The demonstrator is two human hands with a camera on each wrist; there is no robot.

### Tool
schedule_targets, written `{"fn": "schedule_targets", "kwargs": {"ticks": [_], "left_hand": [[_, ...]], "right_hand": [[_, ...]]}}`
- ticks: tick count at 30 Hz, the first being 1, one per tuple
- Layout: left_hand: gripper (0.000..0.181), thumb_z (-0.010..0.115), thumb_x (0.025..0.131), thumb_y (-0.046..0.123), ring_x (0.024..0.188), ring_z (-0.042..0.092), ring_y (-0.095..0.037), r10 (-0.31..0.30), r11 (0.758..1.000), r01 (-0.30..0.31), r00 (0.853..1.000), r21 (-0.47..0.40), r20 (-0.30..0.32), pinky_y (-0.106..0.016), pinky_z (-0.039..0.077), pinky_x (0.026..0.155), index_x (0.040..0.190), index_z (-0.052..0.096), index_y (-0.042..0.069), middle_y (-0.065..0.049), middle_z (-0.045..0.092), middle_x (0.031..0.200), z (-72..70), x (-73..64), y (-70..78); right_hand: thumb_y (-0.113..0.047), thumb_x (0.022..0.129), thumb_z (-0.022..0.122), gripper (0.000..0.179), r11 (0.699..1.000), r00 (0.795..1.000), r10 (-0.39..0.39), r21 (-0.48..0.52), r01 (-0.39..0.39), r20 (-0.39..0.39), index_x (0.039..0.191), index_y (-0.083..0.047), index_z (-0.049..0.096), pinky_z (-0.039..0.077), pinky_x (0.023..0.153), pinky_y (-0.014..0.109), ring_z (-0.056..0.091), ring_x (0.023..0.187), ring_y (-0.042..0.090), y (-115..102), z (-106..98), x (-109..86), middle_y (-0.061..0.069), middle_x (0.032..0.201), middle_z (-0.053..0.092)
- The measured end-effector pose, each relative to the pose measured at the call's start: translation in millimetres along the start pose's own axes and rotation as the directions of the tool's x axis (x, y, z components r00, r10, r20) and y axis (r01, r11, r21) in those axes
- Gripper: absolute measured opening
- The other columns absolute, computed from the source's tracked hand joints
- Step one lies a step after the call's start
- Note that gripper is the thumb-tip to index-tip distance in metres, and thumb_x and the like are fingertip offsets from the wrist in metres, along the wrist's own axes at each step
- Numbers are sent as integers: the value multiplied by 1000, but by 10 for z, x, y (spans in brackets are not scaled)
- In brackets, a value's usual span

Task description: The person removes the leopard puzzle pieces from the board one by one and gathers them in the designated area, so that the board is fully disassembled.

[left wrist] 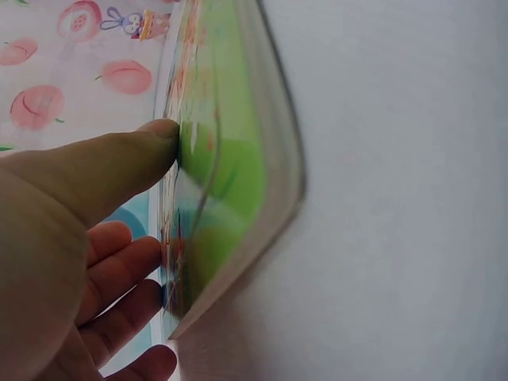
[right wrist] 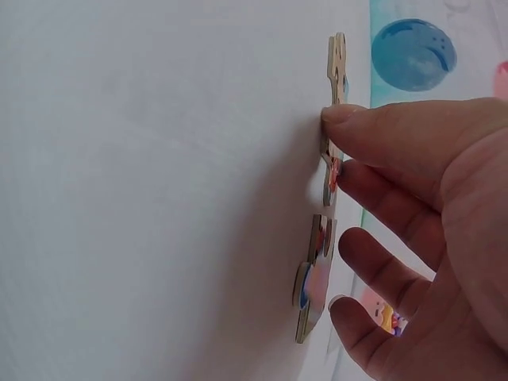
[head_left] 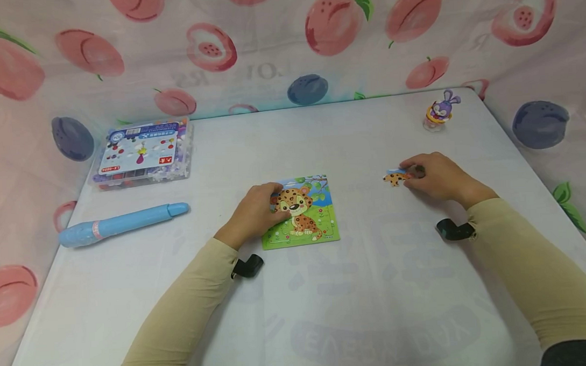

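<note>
A square jigsaw puzzle [head_left: 304, 225] with a cartoon leopard cub on green grass lies mid-table. My left hand [head_left: 255, 214] rests on its left side, thumb [left wrist: 155, 147] and fingertips touching the printed face. Over to the right, my right hand [head_left: 438, 178] pinches a spotted orange puzzle piece [head_left: 394, 178] between thumb and index finger. The right wrist view shows the held piece [right wrist: 333, 147] edge-on, close to the tabletop. A second piece [right wrist: 316, 278] is beneath the other, loosely bent fingers of that hand.
A clear plastic case [head_left: 141, 150] of small parts sits at the back left, with a light blue pen-shaped object [head_left: 125, 224] in front of it. A purple rabbit figurine [head_left: 440, 110] stands at the back right. Fruit-print cloth [head_left: 259, 44] hangs behind the white table [head_left: 278, 323].
</note>
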State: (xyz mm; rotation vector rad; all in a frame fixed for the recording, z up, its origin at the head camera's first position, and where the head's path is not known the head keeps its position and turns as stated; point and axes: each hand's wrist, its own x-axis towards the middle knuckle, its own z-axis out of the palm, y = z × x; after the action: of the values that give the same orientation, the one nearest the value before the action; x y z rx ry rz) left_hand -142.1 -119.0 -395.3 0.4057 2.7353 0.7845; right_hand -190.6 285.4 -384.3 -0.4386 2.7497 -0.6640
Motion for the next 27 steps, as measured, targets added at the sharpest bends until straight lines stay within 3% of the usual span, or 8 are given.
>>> {"fn": "schedule_targets", "kwargs": {"ticks": [5, 11, 17, 19, 23, 25, 27], "left_hand": [[67, 79, 89, 30, 124, 49, -32, 16, 1000, -16, 1000, 10, 6, -44, 41, 106, 141, 51, -1, -15, 57, 135, -4, -3, -8], [68, 81, 87, 28, 127, 49, -33, 15, 1000, -15, 1000, 4, 16, -44, 38, 109, 140, 52, -2, -15, 57, 137, -56, -24, -25], [68, 79, 88, 28, 132, 46, -34, 17, 1000, -16, 1000, -11, 21, -44, 33, 114, 141, 50, -3, -15, 56, 139, -86, -37, -92], [69, 79, 89, 27, 134, 45, -34, 21, 1000, -20, 1000, -24, 16, -44, 32, 114, 142, 48, -4, -16, 55, 140, -88, -44, -118], [70, 79, 89, 27, 135, 43, -35, 28, 998, -28, 1000, -48, 10, -44, 30, 115, 143, 47, -5, -16, 54, 142, -87, -50, -158], [71, 80, 89, 27, 135, 43, -35, 28, 998, -28, 1000, -50, 9, -44, 31, 115, 143, 47, -5, -18, 53, 142, -89, -47, -170], [73, 80, 88, 28, 135, 43, -36, 22, 999, -22, 1000, -46, 10, -44, 31, 115, 143, 46, -5, -18, 53, 142, -94, -42, -177]], "right_hand": [[-13, 93, 69, 43, 1000, 1000, 5, 7, -4, -4, 131, 6, 60, 42, 88, 55, 52, 96, 34, -19, -10, -15, 21, 110, 63], [-15, 93, 70, 49, 999, 1000, -2, 34, 2, -3, 135, 4, 57, 40, 96, 60, 51, 104, 37, -107, -14, -38, 26, 124, 59], [-14, 92, 71, 48, 996, 998, -60, 67, 60, 3, 135, 3, 58, 40, 100, 59, 53, 114, 39, -263, 31, -18, 25, 133, 57], [-15, 92, 72, 48, 994, 997, -83, 75, 82, 8, 134, 3, 59, 39, 102, 58, 52, 115, 39, -318, 64, -1, 24, 129, 59], [-14, 90, 72, 47, 989, 992, -127, 80, 126, 8, 132, 3, 61, 41, 93, 48, 53, 100, 31, -425, 157, 51, 17, 108, 64], [-14, 90, 72, 47, 987, 990, -138, 82, 136, 16, 133, 2, 61, 42, 91, 47, 53, 99, 30, -484, 205, 81, 15, 109, 64], [-15, 91, 71, 48, 987, 990, -139, 87, 136, 26, 135, 1, 60, 42, 98, 51, 54, 109, 34, -551, 244, 108, 18, 122, 62]]}}
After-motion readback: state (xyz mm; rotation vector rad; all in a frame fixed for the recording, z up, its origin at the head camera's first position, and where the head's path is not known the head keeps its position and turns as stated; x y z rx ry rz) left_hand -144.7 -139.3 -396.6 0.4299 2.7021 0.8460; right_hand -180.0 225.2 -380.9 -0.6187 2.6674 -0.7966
